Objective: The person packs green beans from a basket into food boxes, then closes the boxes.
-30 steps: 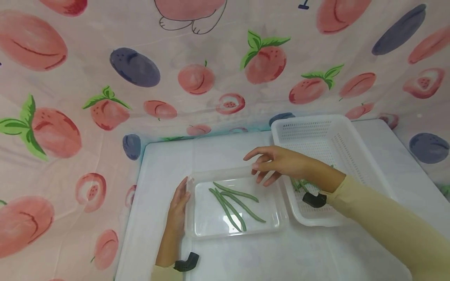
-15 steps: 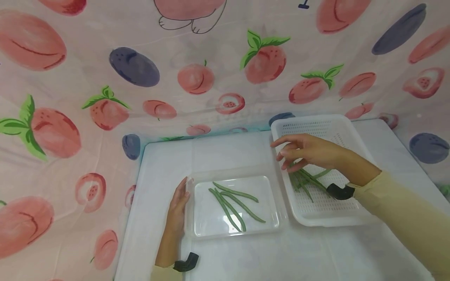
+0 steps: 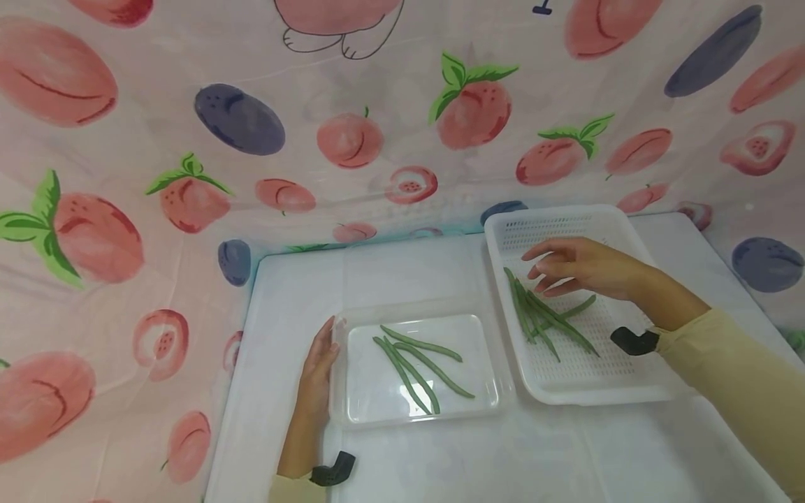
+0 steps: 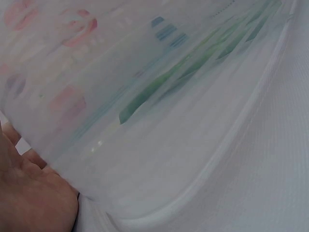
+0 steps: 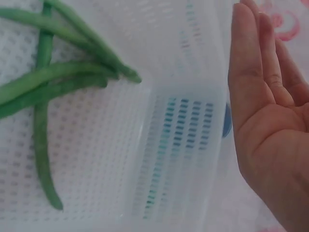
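Observation:
Several green beans [image 3: 434, 363] lie in a clear plastic box [image 3: 424, 423] at the middle of the table. My left hand [image 3: 317, 374] rests along the box's left wall, with its fingertips near the far left corner; the left wrist view shows the palm [image 4: 38, 198] beside the wall. My right hand [image 3: 581, 265] hovers over a white perforated basket [image 3: 547, 397], its fingers loosely bent and nothing held. Below it, more green beans [image 3: 544, 318] lie crossed in the left part of the basket. The right wrist view shows these beans [image 5: 46, 145] on the perforated floor.
The basket stands just right of the clear box, their rims close together. A white table [image 3: 402, 468] carries both. Behind and at the sides hangs a cloth [image 3: 352, 77] printed with fruit.
My right hand has moved right, from above the clear box's right edge to over the basket, uncovering the beans there. The left hand, the box and its beans have stayed in place.

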`<state>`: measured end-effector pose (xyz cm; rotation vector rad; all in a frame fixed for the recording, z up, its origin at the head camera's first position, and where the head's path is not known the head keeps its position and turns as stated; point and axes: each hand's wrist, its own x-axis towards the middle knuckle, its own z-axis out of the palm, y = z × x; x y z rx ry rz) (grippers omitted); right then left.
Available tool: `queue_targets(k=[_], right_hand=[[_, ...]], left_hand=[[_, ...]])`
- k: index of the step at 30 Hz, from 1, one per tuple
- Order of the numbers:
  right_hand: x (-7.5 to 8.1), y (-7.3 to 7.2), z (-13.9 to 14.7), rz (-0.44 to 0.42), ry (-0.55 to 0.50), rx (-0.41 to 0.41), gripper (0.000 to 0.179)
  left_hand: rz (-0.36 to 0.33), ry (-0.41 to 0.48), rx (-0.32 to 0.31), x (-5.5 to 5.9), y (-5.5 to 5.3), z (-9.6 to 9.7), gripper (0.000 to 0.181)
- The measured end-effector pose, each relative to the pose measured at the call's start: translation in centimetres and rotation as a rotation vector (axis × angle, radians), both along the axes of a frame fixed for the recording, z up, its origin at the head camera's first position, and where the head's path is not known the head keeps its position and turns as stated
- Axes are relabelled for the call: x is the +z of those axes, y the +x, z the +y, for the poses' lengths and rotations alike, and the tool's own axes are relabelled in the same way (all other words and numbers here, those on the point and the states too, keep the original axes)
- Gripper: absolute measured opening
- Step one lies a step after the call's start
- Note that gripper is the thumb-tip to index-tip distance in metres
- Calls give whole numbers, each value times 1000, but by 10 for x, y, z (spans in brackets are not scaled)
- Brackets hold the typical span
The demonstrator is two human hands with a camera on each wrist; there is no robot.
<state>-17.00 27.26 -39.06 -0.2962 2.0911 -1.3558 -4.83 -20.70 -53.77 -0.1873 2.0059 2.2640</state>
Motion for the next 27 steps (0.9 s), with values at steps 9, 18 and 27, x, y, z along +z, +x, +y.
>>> queue_targets(k=[9, 18, 27], right_hand=[[-23, -7, 26, -43, 86, 11, 52], [-46, -8, 37, -85, 152, -5, 57], [-68, -14, 38, -170, 195, 3, 60]], left_hand=[[-1, -3, -4, 0, 1, 0, 49], [8, -2, -9, -1, 1, -1, 49], [2, 1, -4, -1, 0, -1, 49]])
